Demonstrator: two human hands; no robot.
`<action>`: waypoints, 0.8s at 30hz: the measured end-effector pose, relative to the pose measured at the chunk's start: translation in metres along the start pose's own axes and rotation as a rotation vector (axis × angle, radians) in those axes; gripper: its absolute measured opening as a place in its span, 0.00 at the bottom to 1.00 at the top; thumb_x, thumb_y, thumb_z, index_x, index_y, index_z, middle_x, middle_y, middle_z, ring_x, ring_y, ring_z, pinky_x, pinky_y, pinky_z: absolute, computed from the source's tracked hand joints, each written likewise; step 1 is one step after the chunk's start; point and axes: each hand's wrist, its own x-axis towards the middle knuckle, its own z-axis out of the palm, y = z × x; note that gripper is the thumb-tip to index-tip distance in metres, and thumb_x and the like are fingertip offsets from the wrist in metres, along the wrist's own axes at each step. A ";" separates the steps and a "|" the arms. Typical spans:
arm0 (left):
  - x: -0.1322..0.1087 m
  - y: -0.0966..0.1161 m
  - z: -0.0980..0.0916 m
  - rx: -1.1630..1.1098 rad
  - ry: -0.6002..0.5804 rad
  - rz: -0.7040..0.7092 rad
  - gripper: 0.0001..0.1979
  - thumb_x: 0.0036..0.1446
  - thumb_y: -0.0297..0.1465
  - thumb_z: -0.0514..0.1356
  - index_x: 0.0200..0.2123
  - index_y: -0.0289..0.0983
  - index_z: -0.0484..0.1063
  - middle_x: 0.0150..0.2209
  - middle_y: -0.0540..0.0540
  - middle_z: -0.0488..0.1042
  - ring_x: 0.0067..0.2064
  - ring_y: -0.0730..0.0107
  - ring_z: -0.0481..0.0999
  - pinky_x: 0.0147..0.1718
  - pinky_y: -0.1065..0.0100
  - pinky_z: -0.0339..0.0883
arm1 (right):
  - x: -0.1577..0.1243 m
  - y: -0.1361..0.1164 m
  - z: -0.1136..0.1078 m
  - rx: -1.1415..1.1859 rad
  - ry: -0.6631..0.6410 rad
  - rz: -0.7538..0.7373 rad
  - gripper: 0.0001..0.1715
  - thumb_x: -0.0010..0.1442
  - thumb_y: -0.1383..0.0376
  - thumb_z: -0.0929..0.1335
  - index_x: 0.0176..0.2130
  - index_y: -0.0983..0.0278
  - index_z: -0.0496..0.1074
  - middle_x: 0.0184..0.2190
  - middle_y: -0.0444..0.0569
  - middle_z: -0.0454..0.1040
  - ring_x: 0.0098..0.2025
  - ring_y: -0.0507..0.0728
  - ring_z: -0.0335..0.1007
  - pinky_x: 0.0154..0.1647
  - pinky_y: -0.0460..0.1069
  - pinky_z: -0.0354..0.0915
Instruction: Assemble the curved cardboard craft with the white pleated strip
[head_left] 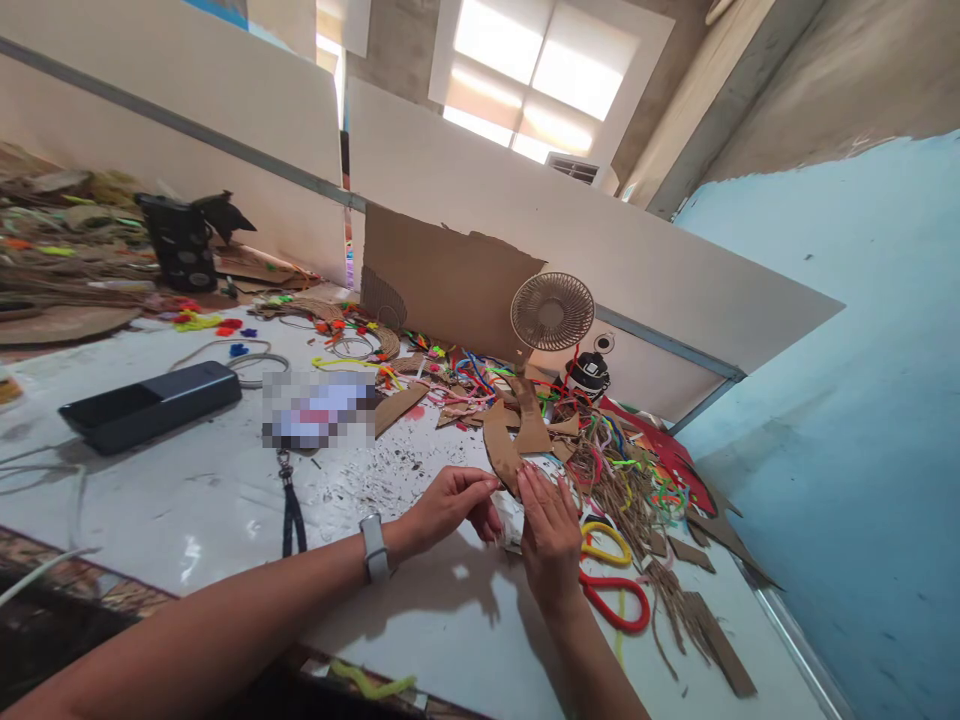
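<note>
Near the middle of the table, a curved cardboard piece [498,441] is tilted up between my two hands. My left hand [463,503], with a pale watch on its wrist, pinches at the lower edge of the cardboard with thumb and forefinger. My right hand [551,530] grips the same piece, its fingers laid over the lower right end and its thumb hidden. Another cut cardboard piece [533,425] is just behind. Scissors with a yellow handle loop [616,543] and a red handle loop [643,605] lie beside my right hand.
A small fan [553,311] stands at the back before a cardboard sheet [442,275]. Twine strands [626,490], colourful pipe cleaners and cardboard scraps cover the right side. To the left are a dark long case [161,400], a blurred-out phone-like item [319,412] and a white cable [79,500].
</note>
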 end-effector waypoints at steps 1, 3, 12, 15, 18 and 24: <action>0.000 0.000 0.000 -0.002 0.001 -0.001 0.18 0.52 0.43 0.57 0.25 0.31 0.68 0.19 0.45 0.74 0.18 0.72 0.72 0.20 0.72 0.67 | 0.000 0.000 0.000 -0.003 -0.001 0.000 0.33 0.57 0.78 0.55 0.60 0.64 0.52 0.52 0.55 0.67 0.57 0.57 0.58 0.58 0.61 0.53; 0.000 0.000 0.000 -0.004 0.000 -0.004 0.18 0.51 0.43 0.57 0.25 0.31 0.67 0.19 0.45 0.74 0.18 0.72 0.73 0.20 0.72 0.67 | 0.000 0.000 0.000 -0.006 -0.002 -0.001 0.33 0.57 0.78 0.55 0.60 0.64 0.52 0.52 0.55 0.67 0.57 0.57 0.58 0.58 0.61 0.53; 0.000 0.001 0.000 0.001 0.011 -0.006 0.18 0.51 0.42 0.57 0.24 0.30 0.67 0.19 0.44 0.74 0.18 0.72 0.72 0.19 0.72 0.67 | 0.000 0.000 0.000 0.005 0.000 -0.009 0.32 0.57 0.77 0.55 0.60 0.65 0.53 0.52 0.55 0.67 0.57 0.57 0.58 0.57 0.61 0.53; 0.000 0.002 0.000 -0.001 0.015 -0.009 0.18 0.50 0.42 0.58 0.24 0.31 0.67 0.19 0.44 0.74 0.18 0.71 0.72 0.19 0.71 0.67 | 0.000 0.000 0.000 0.007 -0.004 -0.008 0.32 0.57 0.78 0.55 0.60 0.64 0.53 0.52 0.55 0.67 0.57 0.57 0.58 0.58 0.61 0.52; 0.000 0.003 0.000 0.004 0.012 -0.006 0.18 0.50 0.42 0.58 0.23 0.31 0.67 0.19 0.44 0.74 0.18 0.72 0.72 0.19 0.71 0.67 | 0.000 -0.001 0.000 0.009 -0.006 -0.004 0.33 0.57 0.77 0.56 0.60 0.64 0.52 0.51 0.54 0.68 0.57 0.57 0.59 0.58 0.61 0.52; -0.001 0.007 0.001 0.025 0.006 0.002 0.19 0.51 0.42 0.57 0.22 0.30 0.67 0.19 0.43 0.74 0.18 0.72 0.72 0.19 0.72 0.66 | -0.002 0.000 0.001 0.032 -0.021 0.004 0.34 0.56 0.78 0.55 0.60 0.64 0.52 0.52 0.55 0.67 0.57 0.57 0.59 0.58 0.62 0.52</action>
